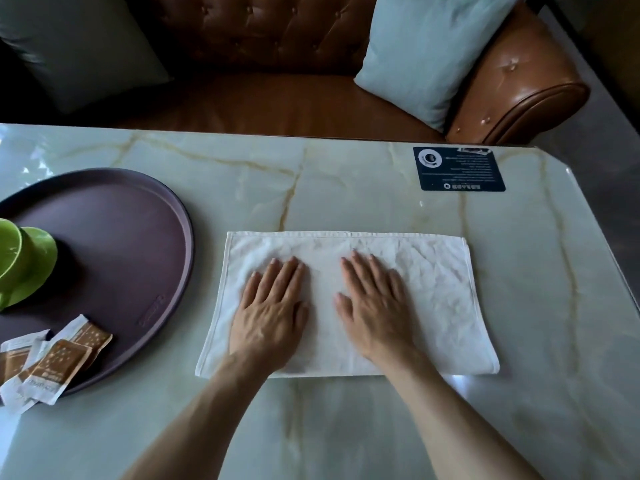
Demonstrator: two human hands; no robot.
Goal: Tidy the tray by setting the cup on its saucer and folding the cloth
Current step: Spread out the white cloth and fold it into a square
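Note:
A white cloth (pixel 433 289) lies flat as a wide rectangle on the marble table, right of the tray. My left hand (pixel 270 306) and my right hand (pixel 375 306) press palm-down on its middle, fingers spread, holding nothing. The round dark purple tray (pixel 138 237) sits at the left edge. On it a green cup (pixel 10 258) rests with a green saucer (pixel 38 265) right behind it; both are cut off by the frame edge, so how they sit together is unclear.
Several brown-and-white sachets (pixel 59 362) lie over the tray's near rim. A dark printed card (pixel 459 169) lies at the table's far right. Behind the table stands a brown leather sofa (pixel 263 98) with pale cushions (pixel 426 53). The table corner is cut off at right.

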